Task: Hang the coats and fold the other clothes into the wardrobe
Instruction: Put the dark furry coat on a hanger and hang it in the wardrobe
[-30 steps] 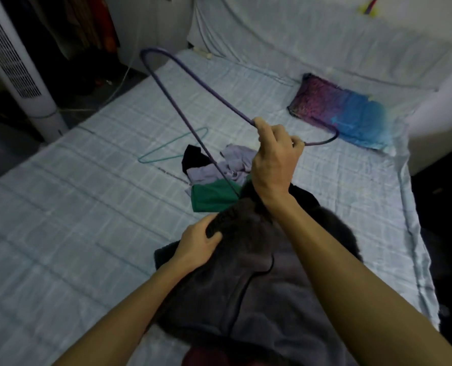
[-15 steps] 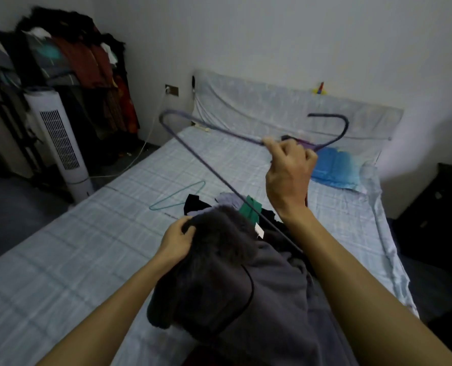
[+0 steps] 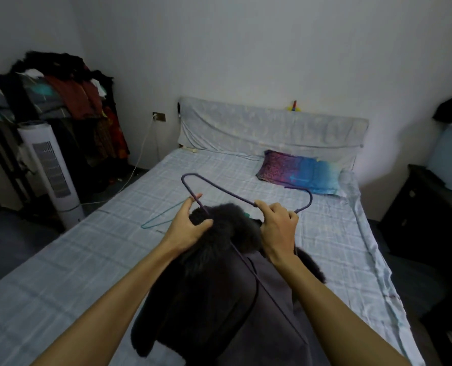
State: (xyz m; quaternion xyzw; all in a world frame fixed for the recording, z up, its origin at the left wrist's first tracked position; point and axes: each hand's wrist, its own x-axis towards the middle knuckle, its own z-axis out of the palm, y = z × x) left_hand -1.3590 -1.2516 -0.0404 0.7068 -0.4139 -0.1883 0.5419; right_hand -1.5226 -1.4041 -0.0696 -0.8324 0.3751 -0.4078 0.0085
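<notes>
Over the pale checked bed [image 3: 87,260], at lower centre of the frame, is the dark grey fur-collared coat [image 3: 206,299], with the thin purple wire hanger [image 3: 219,187] crossing its collar. The left hand [image 3: 190,228] grips the collar and the right hand [image 3: 279,225] pinches the hanger's neck. This looks like the hanging step; next, probably seat both shoulders.

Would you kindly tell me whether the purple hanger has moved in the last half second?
Yes. The purple hanger has dropped: its hook, earlier up against the headboard, now sits below the pillow, near the coat collar.
</notes>
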